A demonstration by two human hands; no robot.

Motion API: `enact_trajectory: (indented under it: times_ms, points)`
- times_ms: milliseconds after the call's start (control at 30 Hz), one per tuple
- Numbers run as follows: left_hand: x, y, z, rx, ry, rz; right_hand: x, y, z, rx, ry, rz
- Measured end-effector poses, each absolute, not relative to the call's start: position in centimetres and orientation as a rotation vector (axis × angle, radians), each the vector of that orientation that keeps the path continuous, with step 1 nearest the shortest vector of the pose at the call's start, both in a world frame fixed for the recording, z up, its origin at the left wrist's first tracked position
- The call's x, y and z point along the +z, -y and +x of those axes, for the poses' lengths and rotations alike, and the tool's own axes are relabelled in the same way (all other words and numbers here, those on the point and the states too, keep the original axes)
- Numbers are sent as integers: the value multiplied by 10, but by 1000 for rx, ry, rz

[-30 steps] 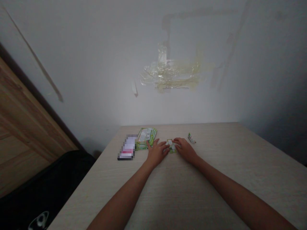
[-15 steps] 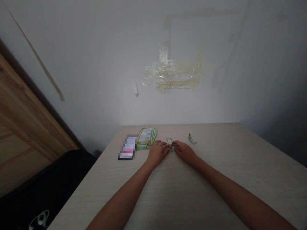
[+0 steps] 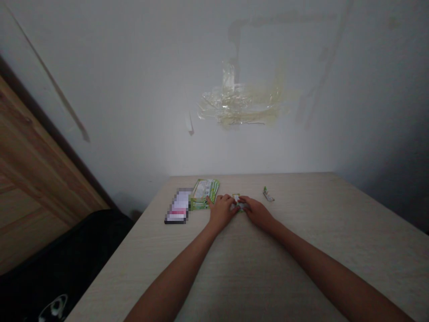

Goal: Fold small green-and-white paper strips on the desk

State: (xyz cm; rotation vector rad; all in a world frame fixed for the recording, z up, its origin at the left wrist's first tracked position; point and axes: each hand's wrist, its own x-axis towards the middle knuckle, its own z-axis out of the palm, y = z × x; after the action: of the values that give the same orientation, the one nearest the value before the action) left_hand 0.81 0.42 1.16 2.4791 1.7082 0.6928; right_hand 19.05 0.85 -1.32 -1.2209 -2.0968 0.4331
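Note:
Between my hands, flat on the tabletop, lies a small green-and-white printed piece of paper [image 3: 236,197], partly covered by fingers. My left hand [image 3: 222,211] rests at its left side, fingertips pressed on it and the thumb near its lower edge. From the right, my right hand [image 3: 256,211] has its fingers bent onto the same piece. Whether it is folded cannot be made out. A stack of green-and-white printed sheets or packets [image 3: 203,189] lies just beyond and left of my left hand.
A phone-like dark-edged object with a blurred screen [image 3: 177,209] lies left of the stack. A small crumpled or folded green-and-white piece [image 3: 268,195] lies right of my hands. The pale wooden table [image 3: 254,277] meets a wall patched with clear tape [image 3: 239,107].
My left hand has shifted slightly right, with its fingers more bent over the paper. The right fingers have moved slightly across the paper; the other things stay put.

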Motion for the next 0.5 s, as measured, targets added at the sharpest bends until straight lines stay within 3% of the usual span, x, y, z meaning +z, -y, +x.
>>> enact_trajectory:
  times_ms: [500]
  points:
    - [9, -5, 5, 711, -1810, 2353, -18, -14, 192, 347, 2124, -1192]
